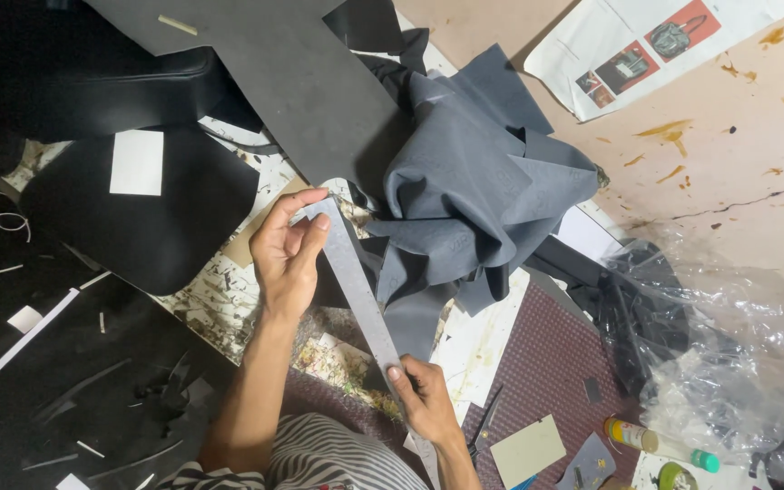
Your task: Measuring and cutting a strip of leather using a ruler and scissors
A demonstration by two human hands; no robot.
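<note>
Both hands, left hand (288, 249) and right hand (424, 399), hold a metal ruler (356, 281)

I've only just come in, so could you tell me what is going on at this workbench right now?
A person holds a long metal ruler with both bare hands: the left hand grips its far end, the right hand pinches it lower down. The ruler lies slantwise over a crumpled heap of grey fabric. Black sheet pieces lie to the left, with thin white strips scattered around. Scissors, a small tan card and a glue bottle sit at the lower right, beside crinkled clear plastic.
</note>
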